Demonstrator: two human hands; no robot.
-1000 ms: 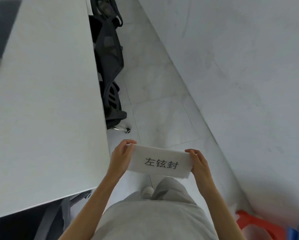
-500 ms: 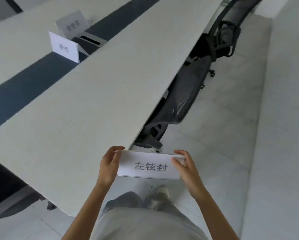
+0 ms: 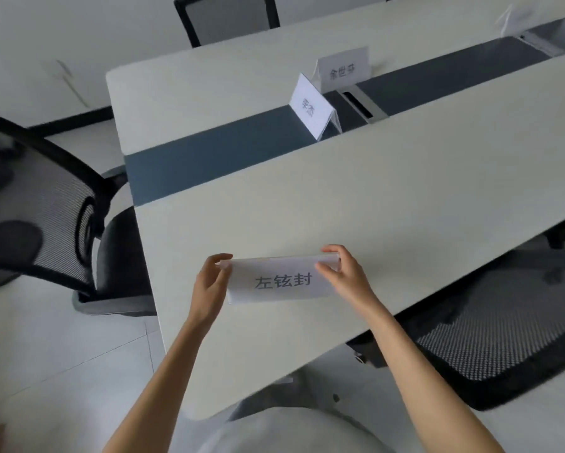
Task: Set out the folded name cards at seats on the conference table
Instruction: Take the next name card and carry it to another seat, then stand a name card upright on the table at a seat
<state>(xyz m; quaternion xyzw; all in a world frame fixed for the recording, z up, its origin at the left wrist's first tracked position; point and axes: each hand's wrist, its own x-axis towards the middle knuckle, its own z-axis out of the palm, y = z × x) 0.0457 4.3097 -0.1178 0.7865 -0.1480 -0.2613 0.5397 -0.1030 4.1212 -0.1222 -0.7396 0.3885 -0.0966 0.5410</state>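
A white folded name card (image 3: pixel 281 281) is sitting over the near pale strip of the conference table (image 3: pixel 405 197), close to the corner nearest the person, with its printed face turned toward the camera and showing three dark characters in a row; its top fold is running roughly level and its lower edge is lying against or just above the tabletop, and which of the two cannot be told. The left hand (image 3: pixel 209 286) is pinching the card's left end, thumb and forefinger closing together on the upper left corner while the other fingers are curling behind the paper. The right hand (image 3: pixel 345 273) is gripping the right end, thumb pressing on the front face and the fingers wrapping over the top fold. Both bare forearms are reaching up from the bottom of the view and angling inward toward the card, wrists slightly bent, the left arm crossing the floor beside the table end and the right arm passing over the table's near edge. Farther along, on the dark centre strip of the table, a second name card (image 3: pixel 312 106) is standing upright as a tent, and a third name card (image 3: pixel 343 68) is standing just behind it on the far pale strip. A black mesh chair (image 3: pixel 46 204) is standing at the table's left end, and another mesh chair (image 3: pixel 503 331) is tucked under the near side at the right.
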